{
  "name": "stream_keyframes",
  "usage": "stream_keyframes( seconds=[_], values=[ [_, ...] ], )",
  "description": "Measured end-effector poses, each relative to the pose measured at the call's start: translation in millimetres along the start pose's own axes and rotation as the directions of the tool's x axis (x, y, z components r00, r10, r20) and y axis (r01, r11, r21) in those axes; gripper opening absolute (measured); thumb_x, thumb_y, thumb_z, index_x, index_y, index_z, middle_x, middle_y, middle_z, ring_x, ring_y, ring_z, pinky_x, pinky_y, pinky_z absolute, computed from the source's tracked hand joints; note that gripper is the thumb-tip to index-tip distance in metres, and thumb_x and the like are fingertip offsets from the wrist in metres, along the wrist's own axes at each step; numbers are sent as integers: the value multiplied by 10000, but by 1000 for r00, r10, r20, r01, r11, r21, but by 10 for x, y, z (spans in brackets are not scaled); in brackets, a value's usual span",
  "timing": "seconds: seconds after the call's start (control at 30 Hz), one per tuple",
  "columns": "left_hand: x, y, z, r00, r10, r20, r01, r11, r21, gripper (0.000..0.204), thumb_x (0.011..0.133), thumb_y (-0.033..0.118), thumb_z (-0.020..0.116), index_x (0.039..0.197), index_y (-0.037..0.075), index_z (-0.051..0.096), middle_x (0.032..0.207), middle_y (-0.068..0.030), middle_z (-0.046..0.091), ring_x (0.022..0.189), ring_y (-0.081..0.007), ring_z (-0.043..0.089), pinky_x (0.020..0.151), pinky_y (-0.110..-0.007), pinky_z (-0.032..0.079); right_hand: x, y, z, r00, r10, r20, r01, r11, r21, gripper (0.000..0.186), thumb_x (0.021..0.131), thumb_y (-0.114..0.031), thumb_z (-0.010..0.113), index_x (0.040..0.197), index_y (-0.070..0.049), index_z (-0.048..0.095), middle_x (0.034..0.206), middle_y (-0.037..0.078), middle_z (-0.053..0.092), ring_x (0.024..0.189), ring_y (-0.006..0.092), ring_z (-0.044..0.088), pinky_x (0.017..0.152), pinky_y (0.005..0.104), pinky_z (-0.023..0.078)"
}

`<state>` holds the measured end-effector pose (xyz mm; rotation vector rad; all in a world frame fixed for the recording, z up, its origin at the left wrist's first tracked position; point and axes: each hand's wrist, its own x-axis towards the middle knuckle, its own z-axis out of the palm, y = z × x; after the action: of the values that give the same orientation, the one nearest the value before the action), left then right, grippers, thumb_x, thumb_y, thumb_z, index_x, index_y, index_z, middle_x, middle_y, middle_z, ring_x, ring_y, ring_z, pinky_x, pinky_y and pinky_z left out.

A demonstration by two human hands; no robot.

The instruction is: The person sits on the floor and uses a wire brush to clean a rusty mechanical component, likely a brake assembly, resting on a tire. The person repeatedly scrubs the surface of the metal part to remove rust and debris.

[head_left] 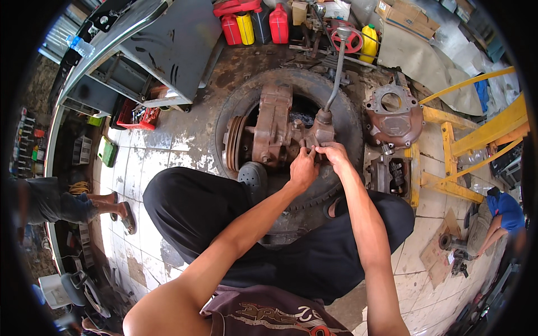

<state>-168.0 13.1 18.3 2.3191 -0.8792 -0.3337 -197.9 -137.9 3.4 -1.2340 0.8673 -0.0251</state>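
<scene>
A rusty gearbox (272, 123) rests on a large black tire (238, 92), with a grooved disc (233, 143) at its left end and a long bent lever (335, 87) rising from its right part. Both hands meet at the gearbox's lower right, beside the lever's base. My left hand (304, 171) has its fingers closed there, and my right hand (333, 154) pinches close beside it; what they hold is too small or hidden to make out. A grey clog (252, 180) sits below the gearbox.
At right lie a bell housing (394, 126), an open housing (386, 175) and a yellow frame (448, 148). Behind are jerrycans (246, 25); upper left, a metal bench (168, 50) and red crate (137, 117). A person (106, 213) stands left; another (501, 218) works lower right.
</scene>
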Motion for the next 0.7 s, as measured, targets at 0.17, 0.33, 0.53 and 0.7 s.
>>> stream_keyframes(
  seconds=[0.17, 0.33, 0.53, 0.7],
  values=[
    [-187, -36, 170, 982, 156, -106, -138, 977, 160, 794, 811, 136, 700, 1502, -39, 351, 1452, -198, 461, 1389, -332, 399, 1040, -463, 370, -103, -86, 116, 977, -166, -135, 99, 909, -405, 344, 814, -174, 710, 1088, 34, 723, 971, 161, 742, 873, 277, 700, 796, 371, 528],
    [-336, 103, 343, 989, 134, -58, -123, 978, 169, 782, 841, 114, 638, 1521, -63, 294, 1609, -215, 285, 1516, -329, 233, 1090, -489, 334, -118, -59, 120, 951, -271, -152, 143, 815, -562, 403, 850, -231, 636, 1169, 6, 702, 1111, 229, 710, 1042, 341, 687, 896, 393, 513],
    [-212, -6, 301, 967, 159, -199, -178, 981, -79, 688, 842, -46, 540, 1498, -64, 333, 1597, -238, 281, 1498, -380, 252, 1196, -448, 297, -159, -120, 174, 944, -298, -141, 175, 815, -552, 383, 901, -188, 566, 1189, 35, 683, 1145, 241, 703, 1083, 308, 680, 911, 378, 501],
    [-13, -207, 122, 920, 273, -282, -328, 930, -168, 710, 807, -77, 582, 1487, -22, 386, 1573, -241, 330, 1473, -399, 300, 1179, -448, 325, -201, -172, 179, 964, -259, -62, 188, 828, -528, 353, 915, -211, 560, 1130, 35, 696, 1029, 210, 728, 970, 278, 700, 836, 394, 506]
  ],
)
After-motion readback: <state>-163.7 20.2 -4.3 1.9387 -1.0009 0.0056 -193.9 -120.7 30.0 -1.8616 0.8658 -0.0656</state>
